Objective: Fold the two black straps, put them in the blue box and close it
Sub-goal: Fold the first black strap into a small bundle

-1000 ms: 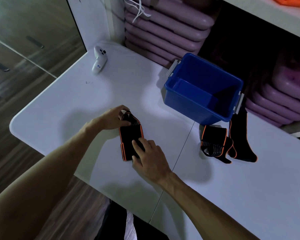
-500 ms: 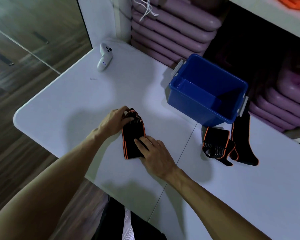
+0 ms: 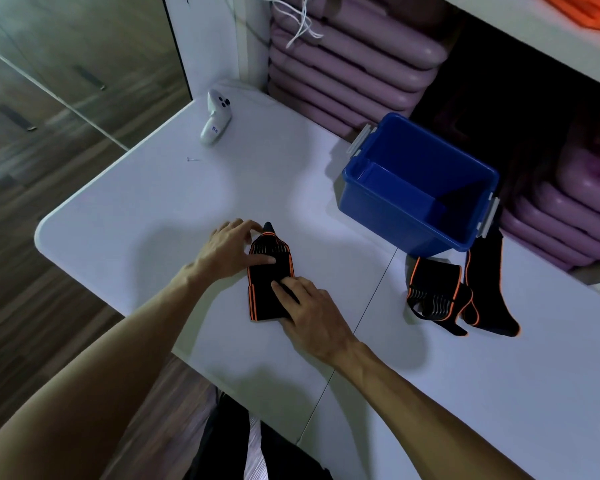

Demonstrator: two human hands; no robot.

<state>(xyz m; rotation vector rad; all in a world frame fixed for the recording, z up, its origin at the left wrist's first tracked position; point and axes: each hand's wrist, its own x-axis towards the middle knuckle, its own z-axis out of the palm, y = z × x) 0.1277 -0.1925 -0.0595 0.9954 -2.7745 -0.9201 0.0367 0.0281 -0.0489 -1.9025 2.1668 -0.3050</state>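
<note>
Head view: first strap [image 3: 269, 282] lies folded flat on the white table [image 3: 146, 216], black with orange edging. Left hand [image 3: 227, 249] rests at its far end, fingers [image 3: 260, 260] laid roughly straight across the top, thumb by the pointed tip; pressing, not curled round it. Right hand [image 3: 314, 313] presses the near end, fingers [image 3: 284, 284] flat on the fabric, nothing pinched. Strap sits directly under both sets of fingertips, between the two hands.

Second strap [image 3: 437, 296] lies loose and unfolded, well apart to the right of the right hand's fingers, just beside the blue box [image 3: 395, 216]. Box stands open beyond the right hand, nothing visible inside; no lid seen for certain.

Step, as judged: finishing the fold on the first strap, flattening it. Nothing boxed yet. Next move likely needs a pinch across all layers so the fold holds, then a lift over to the box; springy fabric could unroll if released.

White controller [image 3: 215, 116] sits far beyond the left hand's fingers.
</note>
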